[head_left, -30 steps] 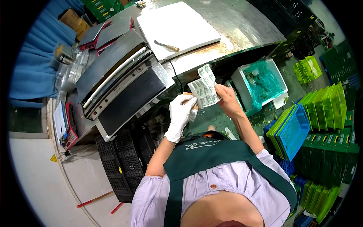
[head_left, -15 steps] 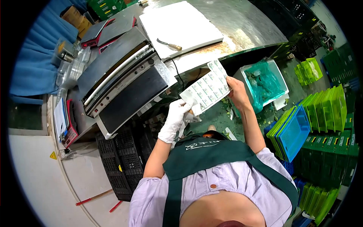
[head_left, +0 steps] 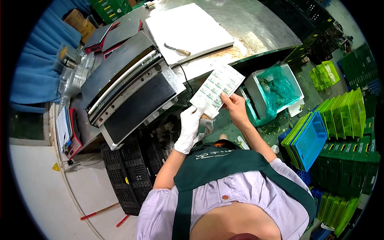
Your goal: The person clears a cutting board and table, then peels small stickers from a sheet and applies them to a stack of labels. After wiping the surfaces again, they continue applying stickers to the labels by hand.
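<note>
Right hand [head_left: 234, 107]: raised, pinching label sheet [head_left: 216, 89] at its lower edge.
Left hand [head_left: 190, 125]: gloved, fingers curled under sheet, perhaps touching.
Around: sealer [head_left: 128, 86], knife [head_left: 177, 49], bin [head_left: 276, 90].

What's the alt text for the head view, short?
A person in a green apron holds a sheet of labels in both hands, gloved left hand and bare right hand, beside a steel table carrying a white cutting board and knife.

One label sheet [head_left: 216, 88]; one knife [head_left: 176, 49]
</note>
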Tool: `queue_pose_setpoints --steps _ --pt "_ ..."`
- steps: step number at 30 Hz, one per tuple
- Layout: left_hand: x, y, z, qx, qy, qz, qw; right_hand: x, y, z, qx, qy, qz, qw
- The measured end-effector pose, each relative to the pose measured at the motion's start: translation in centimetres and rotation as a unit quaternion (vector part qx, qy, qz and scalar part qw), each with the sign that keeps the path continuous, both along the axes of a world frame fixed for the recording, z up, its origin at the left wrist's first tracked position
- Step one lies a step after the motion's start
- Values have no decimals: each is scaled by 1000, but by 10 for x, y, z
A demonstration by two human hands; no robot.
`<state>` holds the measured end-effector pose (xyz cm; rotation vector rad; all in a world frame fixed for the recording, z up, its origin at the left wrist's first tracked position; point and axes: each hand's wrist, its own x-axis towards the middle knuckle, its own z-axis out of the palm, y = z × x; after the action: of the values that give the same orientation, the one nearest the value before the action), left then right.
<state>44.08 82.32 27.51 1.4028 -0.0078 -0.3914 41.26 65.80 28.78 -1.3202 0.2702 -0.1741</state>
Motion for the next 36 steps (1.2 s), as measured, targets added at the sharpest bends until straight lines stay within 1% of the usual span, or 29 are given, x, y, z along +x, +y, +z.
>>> queue_pose_setpoints --steps 1,2,3,4,5,7,8,10,12,13,14,16,18,19,20,21,22,24,25,26,28,29,30,32,34,36 --pt "0 3 -2 -20 16 9 1000 0 0 0 -58 -20 -42 997" --pt "0 5 -2 -40 32 18 999 0 -1 4 -59 -21 -42 997" --pt "4 6 8 -79 69 20 994 0 -2 13 -185 -91 -61 977" --pt "8 12 9 -66 107 12 992 0 -3 22 -307 -159 -79 935" --pt "12 15 7 -39 85 0 996 -1 -3 27 -423 -223 -95 873" --pt "17 18 6 3 61 -22 998 -2 -1 32 -436 -230 -75 867" --pt "18 17 5 2 62 -21 998 -3 -1 32 -449 -237 -59 860" --pt "18 13 3 22 38 -31 999 -3 0 32 -442 -229 -49 866" --pt "17 16 4 5 29 -40 999 -2 -2 27 -434 -220 -41 872" --pt "17 17 -1 27 15 -60 998 -1 -6 20 -365 -138 -55 919" --pt "16 18 -4 49 1 -80 996 1 -10 15 -290 -54 -70 953" --pt "15 21 -1 43 4 -99 994 13 -19 8 -110 -61 -65 990" --pt "12 22 1 43 -2 -138 989 16 -34 11 -93 56 -22 994" --pt "12 22 -1 50 -15 -148 988 16 -33 11 -92 56 -27 994" --pt "10 21 -1 50 -16 -152 987 16 -29 13 -93 27 -35 995" --pt "8 19 0 51 -17 -137 989 17 -27 14 -93 -2 -42 995" --pt "7 18 0 52 -18 -121 991 17 -25 15 -94 -3 -44 995" --pt "6 20 -4 52 -16 -133 990 19 -22 16 -98 -40 -47 993" --pt "5 21 -5 56 -29 -127 990 20 -25 14 -125 -47 -38 990" --pt "5 22 -5 61 -42 -121 990 20 -27 16 -125 -49 -39 990" --pt "12 29 -1 77 -48 -108 990 21 -32 21 -148 -64 5 987" --pt "17 34 -3 109 -45 -93 989 22 -39 17 -163 -66 39 984" --pt "23 38 -4 89 -66 -64 992 23 -45 18 -162 -66 38 984" --pt "33 47 -2 69 -113 -35 991 20 -53 23 -156 -15 159 975" --pt "40 52 10 69 -118 -5 991 19 -56 33 -142 -2 210 967" --pt "51 57 10 76 -171 5 982 20 -59 34 -155 12 249 956"
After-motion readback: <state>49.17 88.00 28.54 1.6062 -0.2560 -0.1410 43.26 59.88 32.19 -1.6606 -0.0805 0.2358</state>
